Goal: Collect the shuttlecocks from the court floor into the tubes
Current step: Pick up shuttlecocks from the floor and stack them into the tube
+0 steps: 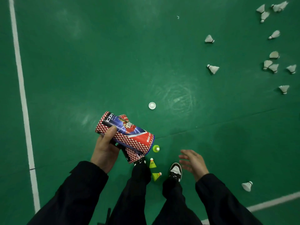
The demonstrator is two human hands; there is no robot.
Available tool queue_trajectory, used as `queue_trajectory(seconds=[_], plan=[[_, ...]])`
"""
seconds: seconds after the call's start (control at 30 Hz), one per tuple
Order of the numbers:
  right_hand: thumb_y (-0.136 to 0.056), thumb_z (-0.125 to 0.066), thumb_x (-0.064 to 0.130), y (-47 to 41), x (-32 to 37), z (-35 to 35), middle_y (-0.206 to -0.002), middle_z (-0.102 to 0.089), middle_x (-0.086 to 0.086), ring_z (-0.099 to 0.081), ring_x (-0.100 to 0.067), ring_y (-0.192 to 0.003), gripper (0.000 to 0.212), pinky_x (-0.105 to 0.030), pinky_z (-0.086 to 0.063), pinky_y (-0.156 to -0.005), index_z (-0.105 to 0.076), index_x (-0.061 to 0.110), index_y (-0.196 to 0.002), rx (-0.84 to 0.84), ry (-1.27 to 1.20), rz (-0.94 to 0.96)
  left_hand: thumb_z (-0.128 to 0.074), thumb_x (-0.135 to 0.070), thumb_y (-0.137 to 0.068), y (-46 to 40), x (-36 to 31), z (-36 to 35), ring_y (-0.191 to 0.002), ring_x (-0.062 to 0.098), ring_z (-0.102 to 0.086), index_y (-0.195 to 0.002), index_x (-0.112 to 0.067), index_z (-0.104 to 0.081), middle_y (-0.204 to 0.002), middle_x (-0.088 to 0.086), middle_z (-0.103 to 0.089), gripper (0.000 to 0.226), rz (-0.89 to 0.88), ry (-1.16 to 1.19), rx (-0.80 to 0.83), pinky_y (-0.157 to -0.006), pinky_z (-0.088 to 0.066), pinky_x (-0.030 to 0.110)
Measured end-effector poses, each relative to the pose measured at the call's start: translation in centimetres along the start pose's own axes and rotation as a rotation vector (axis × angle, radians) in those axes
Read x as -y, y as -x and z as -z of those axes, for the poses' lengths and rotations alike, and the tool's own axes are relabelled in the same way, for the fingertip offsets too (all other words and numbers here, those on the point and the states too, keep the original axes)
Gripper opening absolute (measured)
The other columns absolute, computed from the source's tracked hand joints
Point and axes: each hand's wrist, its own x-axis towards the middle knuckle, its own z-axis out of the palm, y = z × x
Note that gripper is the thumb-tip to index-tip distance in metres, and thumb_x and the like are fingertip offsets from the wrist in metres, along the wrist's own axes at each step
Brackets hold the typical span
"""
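Two tubes [128, 135] are clasped together in the left hand [105, 150], mouths tilted down toward the floor [81, 62]; anything already inside could slide out, or one tube could slip from the shared grip. The right hand [193, 163] is released, fingers spread, holding nothing. Three yellow shuttlecocks [153, 164] lie between the shoes, just below the tube mouths. White shuttlecocks [213, 68] are scattered well apart, far right.

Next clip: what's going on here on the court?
A person stands on the green court floor. The left hand grips two patterned shuttlecock tubes; the right hand is open and holds nothing. Three yellow shuttlecocks lie by the feet, many white shuttlecocks lie scattered to the right, and a white cap lies ahead.
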Motion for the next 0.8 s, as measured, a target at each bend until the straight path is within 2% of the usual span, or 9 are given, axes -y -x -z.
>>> queue_trajectory(seconds=[0.07,0.2,0.3,0.43,0.53,0.6,0.67,0.73,0.8], plan=[[-0.103,-0.06,0.025,-0.9,-0.8,0.4,-0.108,-0.072,-0.011,-0.069,-0.025,-0.091,0.018,-0.038,-0.056,-0.083,-0.066,0.011,-0.113,0.007,0.066,-0.002,-0.056,-0.034,-0.088,-0.1,1.3,-0.6,-0.125,0.04,-0.056,-0.143,-0.001,-0.051,-0.146,0.035,-0.052,0.065,0.016,0.012,0.021,-0.119,-0.035,0.063],[-0.104,-0.058,0.021,-3.6,-2.8,0.7,-0.1,-0.07,-0.01,-0.064,-0.02,-0.079,0.013,-0.032,-0.052,-0.071,-0.065,0.011,-0.106,0.032,0.193,0.019,-0.054,-0.038,-0.094,-0.4,4.9,-0.9,-0.122,0.037,-0.057,-0.146,-0.002,-0.051,-0.144,0.03,-0.056,0.063,0.018,0.033,0.045,-0.116,-0.036,0.059],[-0.104,-0.057,0.012,-7.4,-5.5,1.0,-0.096,-0.068,-0.011,-0.062,-0.018,-0.077,0.009,-0.027,-0.05,-0.067,-0.065,0.007,-0.105,0.05,0.239,0.055,-0.067,-0.039,-0.084,-1.4,9.4,0.3,-0.116,0.035,-0.063,-0.136,-0.007,-0.06,-0.139,0.029,-0.061,0.061,-0.017,0.017,0.059,-0.108,-0.044,0.054],[-0.101,-0.059,0.008,-15.1,-10.4,0.8,-0.097,-0.069,-0.012,-0.063,-0.021,-0.084,0.01,-0.041,-0.056,-0.087,-0.067,0.004,-0.107,0.075,0.298,0.124,-0.076,-0.036,-0.066,-4.6,17.3,3.2,-0.113,0.031,-0.068,-0.13,-0.005,-0.061,-0.132,0.028,-0.066,0.073,-0.129,-0.197,0.013,-0.099,-0.057,0.041],[-0.101,-0.061,0.013,-21.4,-14.3,-0.3,-0.096,-0.071,-0.009,-0.065,-0.02,-0.083,0.008,-0.043,-0.056,-0.09,-0.068,0.013,-0.104,0.095,0.377,0.175,-0.083,-0.039,-0.058,-7.5,23.1,5.9,-0.109,0.012,-0.072,-0.123,-0.03,-0.071,-0.119,-0.004,-0.078,0.066,-0.196,-0.427,0.018,-0.09,-0.058,0.025],[-0.099,-0.063,0.017,-26.4,-16.4,-2.0,-0.098,-0.072,-0.009,-0.068,-0.022,-0.084,0.005,-0.043,-0.057,-0.09,-0.067,0.019,-0.102,0.13,0.455,0.215,-0.096,-0.051,-0.046,-10.2,26.2,8.2,-0.111,0.004,-0.071,-0.136,-0.03,-0.062,-0.121,-0.018,-0.075,0.099,-0.184,-0.603,0.091,-0.086,-0.056,0.014],[-0.098,-0.065,0.019,-31.9,-18.0,-4.0,-0.1,-0.073,-0.013,-0.07,-0.031,-0.091,0.004,-0.046,-0.056,-0.092,-0.067,0.02,-0.101,0.129,0.494,0.266,-0.099,-0.063,-0.037,-13.4,28.4,10.6,-0.12,0.004,-0.067,-0.152,-0.041,-0.039,-0.133,-0.018,-0.067,0.132,-0.169,-0.729,0.182,-0.093,-0.056,0.019],[-0.098,-0.065,0.021,-37.3,-18.4,-6.4,-0.1,-0.073,-0.012,-0.07,-0.035,-0.095,0.006,-0.045,-0.056,-0.092,-0.066,0.021,-0.104,0.084,0.511,0.342,-0.097,-0.068,-0.039,-16.8,29.9,12.4,-0.131,0.011,-0.061,-0.134,-0.074,-0.04,-0.152,-0.009,-0.051,0.111,-0.256,-0.846,0.238,-0.107,-0.053,0.041],[-0.097,-0.066,0.024,-42.0,-17.2,-9.1,-0.103,-0.072,-0.008,-0.07,-0.031,-0.094,0.013,-0.04,-0.055,-0.091,-0.066,0.02,-0.11,0.031,0.502,0.449,-0.095,-0.071,-0.042,-19.9,31.3,13.8,-0.139,0.019,-0.052,-0.118,-0.086,-0.042,-0.162,0.003,-0.036,0.094,-0.357,-0.931,0.249,-0.117,-0.041,0.055]])
